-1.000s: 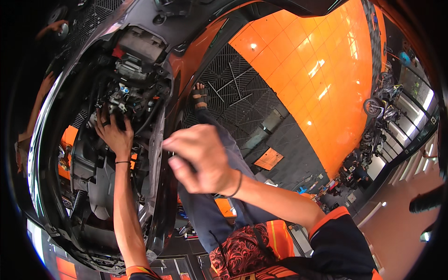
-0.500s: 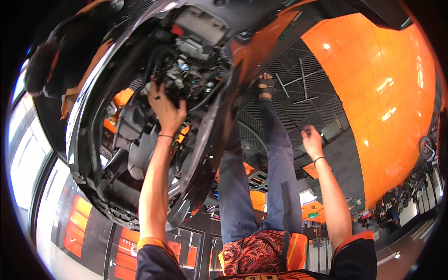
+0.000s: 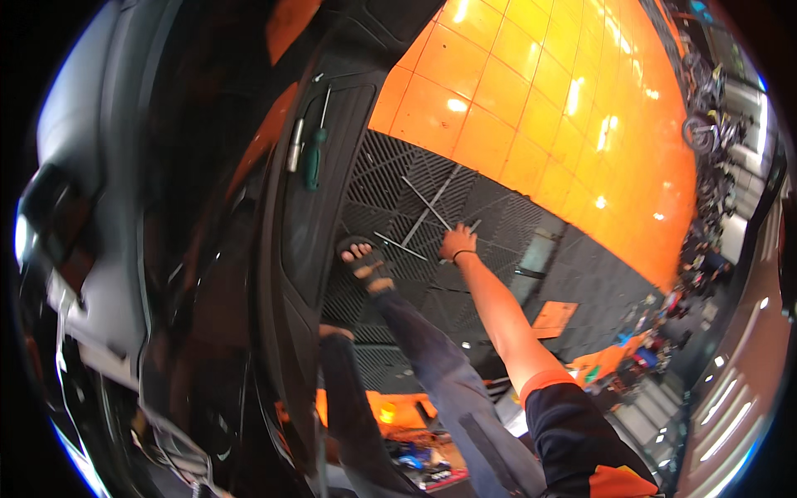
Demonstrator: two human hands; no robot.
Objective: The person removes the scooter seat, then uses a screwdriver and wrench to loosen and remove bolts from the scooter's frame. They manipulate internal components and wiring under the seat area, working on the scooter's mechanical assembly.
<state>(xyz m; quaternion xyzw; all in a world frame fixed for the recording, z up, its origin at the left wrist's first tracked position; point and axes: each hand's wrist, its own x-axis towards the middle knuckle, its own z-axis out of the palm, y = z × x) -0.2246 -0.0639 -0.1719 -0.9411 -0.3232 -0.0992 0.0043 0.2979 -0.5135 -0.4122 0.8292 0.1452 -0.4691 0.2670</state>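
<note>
My right hand (image 3: 458, 242) is held out over the dark floor, its fingers curled in. Whether it holds anything cannot be made out. Beyond and beneath it, several thin metal bars (image 3: 432, 203) cross on the ribbed black mats. My left hand is out of view. To my left is a dark vehicle body with a recessed black panel (image 3: 344, 108). In the recess lie a green-handled screwdriver (image 3: 313, 159) and a short silver metal tool (image 3: 295, 146), side by side.
Ribbed black mats (image 3: 386, 178) border a glossy orange tiled floor (image 3: 506, 91). Motorbikes (image 3: 701, 133) stand at the far right. A small orange tile (image 3: 554, 319) lies right of my forearm. Assorted items (image 3: 647, 357) are scattered at lower right.
The view has swung from the open engine bay to the vehicle's side. My left hand has left the picture, and the two tools have come into view. My right hand stays over the floor.
</note>
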